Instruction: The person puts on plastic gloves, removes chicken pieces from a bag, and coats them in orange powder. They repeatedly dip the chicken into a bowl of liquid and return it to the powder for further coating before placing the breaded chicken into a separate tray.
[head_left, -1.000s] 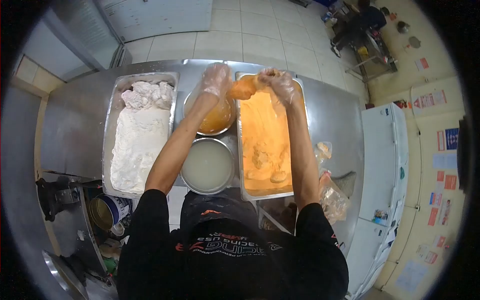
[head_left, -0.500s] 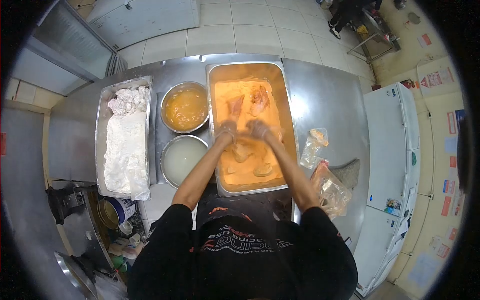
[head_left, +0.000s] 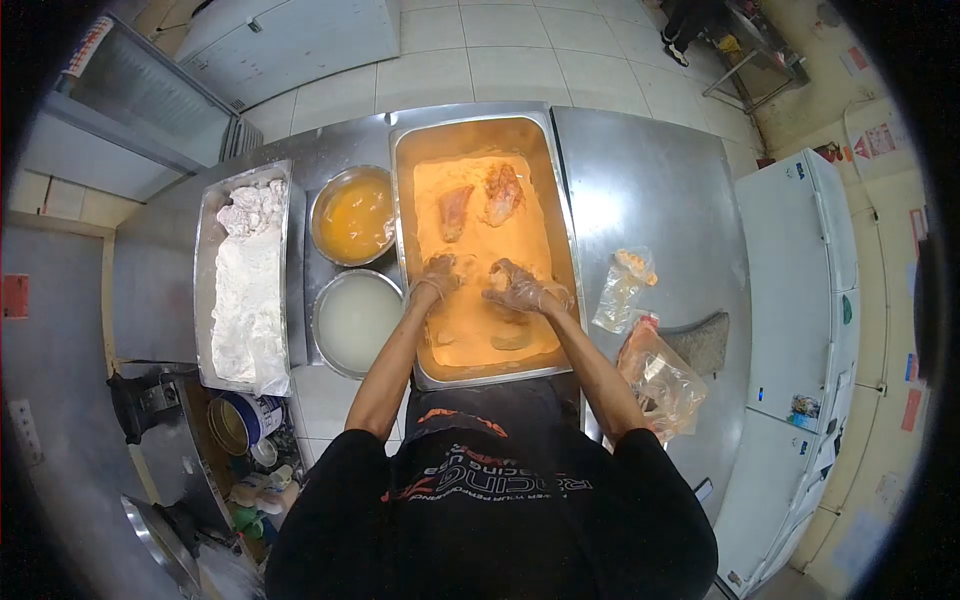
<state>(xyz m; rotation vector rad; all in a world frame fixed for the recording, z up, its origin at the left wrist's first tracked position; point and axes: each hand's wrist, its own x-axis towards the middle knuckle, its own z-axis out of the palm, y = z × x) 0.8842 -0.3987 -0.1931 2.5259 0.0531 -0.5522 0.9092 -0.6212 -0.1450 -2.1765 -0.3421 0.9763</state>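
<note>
A deep steel tray [head_left: 404, 180] holds orange seasoned flour [head_left: 455, 345]. Two reddish raw chicken pieces, a narrow one [head_left: 455, 212] and a darker one [head_left: 503, 195], lie uncoated in its far half. Both my hands wear clear plastic gloves and are low in the flour. My left hand [head_left: 437, 278] is by the left wall, fingers curled at a flour-covered lump; what they grip is hidden. My right hand [head_left: 520, 290] curls round a flour-coated chicken piece [head_left: 497, 280]. Another coated piece [head_left: 510, 337] lies nearer my body.
Left of the tray stand a bowl of yellow-orange liquid [head_left: 357, 215] and a bowl of cloudy whitish liquid [head_left: 355, 322]. Beyond them is a long pan of white flour [head_left: 245, 290]. On the right lie plastic bags [head_left: 660, 375] and a grey cloth [head_left: 700, 343]. A person's legs [head_left: 683, 30] show far right.
My hands, blurred and close together over the middle before, are now apart and lower in the flour. The view has shifted slightly. The two uncoated pieces stay in the far half.
</note>
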